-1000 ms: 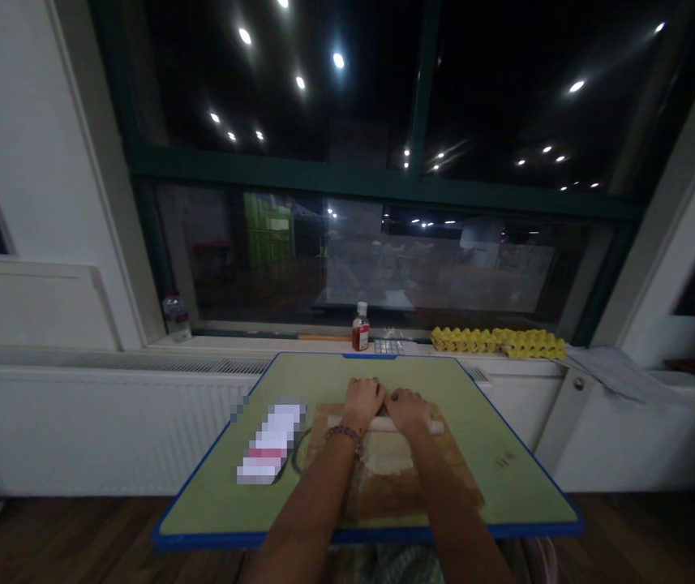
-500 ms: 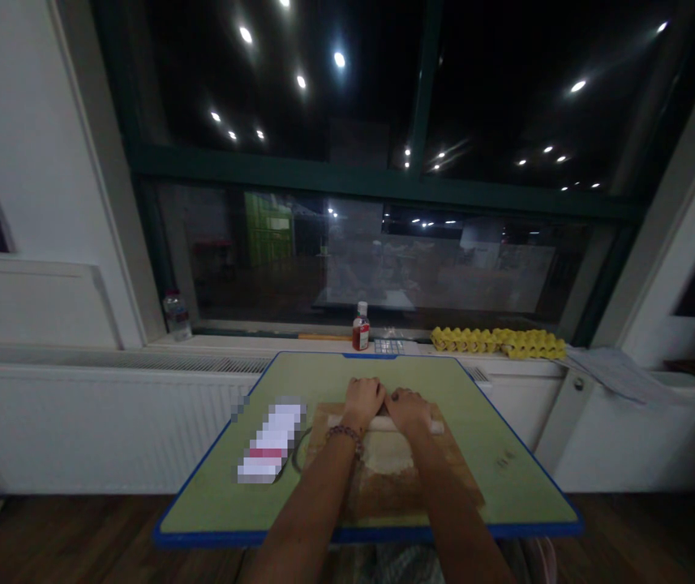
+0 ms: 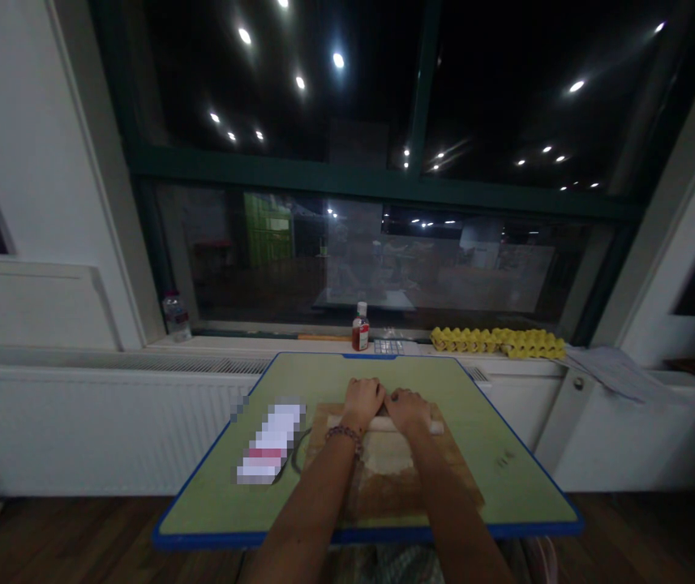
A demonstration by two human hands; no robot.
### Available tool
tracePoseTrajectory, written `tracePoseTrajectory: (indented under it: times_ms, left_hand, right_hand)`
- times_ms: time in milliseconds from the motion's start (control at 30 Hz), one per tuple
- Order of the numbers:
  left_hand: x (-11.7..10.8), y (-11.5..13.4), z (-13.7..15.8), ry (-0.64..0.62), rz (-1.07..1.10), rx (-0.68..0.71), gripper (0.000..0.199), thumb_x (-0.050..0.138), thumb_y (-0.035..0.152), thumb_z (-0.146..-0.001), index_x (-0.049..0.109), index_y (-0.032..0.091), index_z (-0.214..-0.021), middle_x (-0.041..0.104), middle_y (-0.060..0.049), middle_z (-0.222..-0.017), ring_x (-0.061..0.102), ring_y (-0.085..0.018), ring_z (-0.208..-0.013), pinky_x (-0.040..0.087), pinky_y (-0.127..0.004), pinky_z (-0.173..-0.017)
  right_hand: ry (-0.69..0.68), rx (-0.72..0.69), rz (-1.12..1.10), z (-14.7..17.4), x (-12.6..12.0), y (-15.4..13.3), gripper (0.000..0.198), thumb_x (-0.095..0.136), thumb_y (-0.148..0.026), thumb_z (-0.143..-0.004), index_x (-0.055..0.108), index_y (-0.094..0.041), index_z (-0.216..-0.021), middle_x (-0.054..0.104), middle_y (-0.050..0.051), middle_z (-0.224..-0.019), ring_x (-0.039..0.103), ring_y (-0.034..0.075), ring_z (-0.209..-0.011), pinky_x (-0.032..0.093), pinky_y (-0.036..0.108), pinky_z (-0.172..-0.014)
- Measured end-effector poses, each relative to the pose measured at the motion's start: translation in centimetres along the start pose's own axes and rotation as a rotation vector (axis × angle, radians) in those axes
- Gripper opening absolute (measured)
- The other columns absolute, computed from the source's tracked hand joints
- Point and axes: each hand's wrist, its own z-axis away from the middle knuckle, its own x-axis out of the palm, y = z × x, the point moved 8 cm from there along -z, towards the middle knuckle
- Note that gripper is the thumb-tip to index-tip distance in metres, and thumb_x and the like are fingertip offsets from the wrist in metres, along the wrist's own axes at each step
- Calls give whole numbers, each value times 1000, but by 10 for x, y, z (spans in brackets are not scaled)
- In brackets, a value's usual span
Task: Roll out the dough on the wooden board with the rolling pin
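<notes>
A green-framed window (image 3: 371,105) shows bright lights (image 3: 338,60) against black. White walls (image 3: 24,146) flank it. A ribbed radiator (image 3: 79,430) stands above dark floorboards (image 3: 79,535).

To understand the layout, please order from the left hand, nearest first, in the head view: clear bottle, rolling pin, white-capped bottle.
From the left hand:
1. Rolling pin: at the hand's heel.
2. White-capped bottle: ahead, on the sill.
3. Clear bottle: far left, same sill.
</notes>
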Motion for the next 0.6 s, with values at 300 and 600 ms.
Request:
tracePoseTrajectory:
  times_ms: [300,600]
  left_hand:
    - [-2,0,2,3,6,-3,28,60,36,-96,63,16,-115,65,-8,-116,64,-21,-100,54,-43,-88]
    - [1,-3,-1,9,-1,-34,28,60,36,-96,62,16,-116,65,-8,-116,64,-22,-101,54,-44,-88]
  right_hand:
    - [-1,-13,8,0,-2,-2,43,38,-44,-96,72,-20,-109,71,15,-113,64,28,-109,47,38,-88]
    - [-28,-18,20,2,-2,-3,44,37,-44,-97,71,-19,-112,70,16,-114,63,30,-110,46,41,-89]
